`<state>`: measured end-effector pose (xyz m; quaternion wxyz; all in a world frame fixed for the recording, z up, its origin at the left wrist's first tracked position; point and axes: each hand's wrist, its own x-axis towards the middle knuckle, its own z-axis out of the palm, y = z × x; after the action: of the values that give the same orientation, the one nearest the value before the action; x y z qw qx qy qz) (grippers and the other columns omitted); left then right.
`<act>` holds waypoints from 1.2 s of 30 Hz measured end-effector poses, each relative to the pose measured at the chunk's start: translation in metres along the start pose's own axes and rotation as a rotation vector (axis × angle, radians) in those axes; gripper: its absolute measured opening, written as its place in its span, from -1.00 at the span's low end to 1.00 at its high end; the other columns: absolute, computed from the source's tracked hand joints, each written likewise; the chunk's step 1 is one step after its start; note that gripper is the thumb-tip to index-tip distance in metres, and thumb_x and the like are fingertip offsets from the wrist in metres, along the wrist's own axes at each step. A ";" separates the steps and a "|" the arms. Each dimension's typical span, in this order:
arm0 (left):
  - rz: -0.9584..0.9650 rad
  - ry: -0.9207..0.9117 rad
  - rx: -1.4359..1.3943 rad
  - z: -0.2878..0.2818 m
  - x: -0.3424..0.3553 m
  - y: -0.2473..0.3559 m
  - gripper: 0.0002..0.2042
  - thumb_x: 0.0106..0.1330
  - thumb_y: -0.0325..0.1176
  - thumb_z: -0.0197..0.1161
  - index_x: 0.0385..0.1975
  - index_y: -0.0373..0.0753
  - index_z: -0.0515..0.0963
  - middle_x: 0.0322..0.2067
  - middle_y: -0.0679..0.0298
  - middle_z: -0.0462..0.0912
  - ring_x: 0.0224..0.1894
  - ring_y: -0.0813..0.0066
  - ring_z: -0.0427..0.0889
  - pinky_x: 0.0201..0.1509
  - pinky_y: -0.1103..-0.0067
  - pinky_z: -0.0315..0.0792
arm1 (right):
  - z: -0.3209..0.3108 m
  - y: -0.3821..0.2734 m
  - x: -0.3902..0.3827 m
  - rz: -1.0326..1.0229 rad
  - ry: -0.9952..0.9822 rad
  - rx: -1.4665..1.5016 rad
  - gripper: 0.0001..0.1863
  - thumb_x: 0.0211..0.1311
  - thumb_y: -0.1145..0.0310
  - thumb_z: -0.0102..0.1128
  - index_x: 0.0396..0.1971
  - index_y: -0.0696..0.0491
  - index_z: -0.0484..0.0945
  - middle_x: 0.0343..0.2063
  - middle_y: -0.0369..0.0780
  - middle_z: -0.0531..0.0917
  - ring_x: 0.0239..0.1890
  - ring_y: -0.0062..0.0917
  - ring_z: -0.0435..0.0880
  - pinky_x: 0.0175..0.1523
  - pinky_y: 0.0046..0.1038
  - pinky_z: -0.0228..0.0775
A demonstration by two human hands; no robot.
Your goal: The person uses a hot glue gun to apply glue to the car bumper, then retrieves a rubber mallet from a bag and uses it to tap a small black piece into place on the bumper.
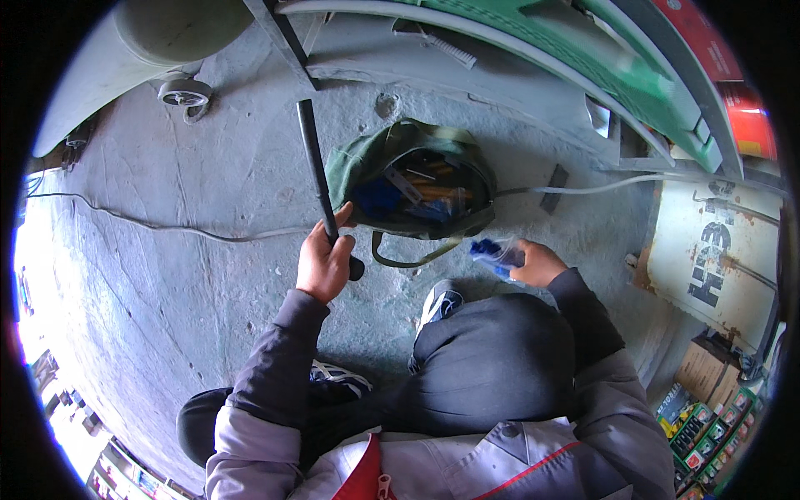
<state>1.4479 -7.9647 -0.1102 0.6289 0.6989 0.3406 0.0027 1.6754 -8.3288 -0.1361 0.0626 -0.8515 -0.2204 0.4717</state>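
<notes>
Black bar (317,167): in the left hand (323,265), raised over the concrete floor (208,308), just left of the green bag (340,171) as the view falls. Long, straight, slim; far end points away from the person. Whether it touches the bag, cannot tell.

Grip: left thumb and fingers pinch the bar near its lower end, with a short stub past the palm. Most of the length stands free.

Handling, by judgement: stiff, no bend visible, unlikely to be fragile. Material unclear, so weight is a guess; if solid, tip-heavy from this hold. Surface looks smooth, could turn in the fingers. Best taken around the middle, whole palm wrapped, for balance.

Right hand (540,265): fingers closed on a clear plastic packet (500,252) with blue contents, near the bag's strap (408,264). Probably light, limp, slippery film; hold by the gathered edge, squeezing little
</notes>
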 end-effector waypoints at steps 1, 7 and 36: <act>-0.004 0.000 -0.010 0.000 0.001 0.000 -0.48 0.27 -0.44 0.06 0.28 -0.40 0.46 0.02 0.02 0.66 0.13 0.28 0.60 0.30 0.46 0.37 | 0.005 0.000 0.000 -0.019 -0.021 -0.050 -0.35 -0.02 0.14 0.34 0.09 0.19 0.55 -0.01 0.06 0.68 0.07 -0.10 0.66 0.20 -0.22 0.46; -0.019 -0.086 0.130 -0.007 0.002 0.000 -0.48 0.26 -0.41 0.08 0.27 -0.37 0.48 -0.04 0.03 0.68 0.04 0.29 0.65 0.20 0.49 0.44 | -0.012 -0.039 0.004 0.025 0.018 -0.247 -0.37 0.06 -0.01 0.41 0.00 0.18 0.60 -0.07 0.04 0.70 0.02 -0.13 0.69 0.12 -0.21 0.51; -0.104 -0.089 0.121 -0.002 0.000 -0.010 -0.48 0.26 -0.38 0.09 0.26 -0.37 0.49 0.00 0.00 0.69 0.07 0.25 0.66 0.21 0.47 0.44 | 0.037 -0.116 0.050 -0.636 0.111 -0.439 -0.68 0.25 0.12 0.22 -0.15 0.02 0.67 -0.19 -0.12 0.68 -0.04 -0.20 0.67 0.05 -0.15 0.53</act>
<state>1.4427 -7.9629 -0.1184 0.5991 0.7166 0.3477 -0.0815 1.6312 -8.2067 -0.1586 0.0338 -0.7581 -0.5652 0.3236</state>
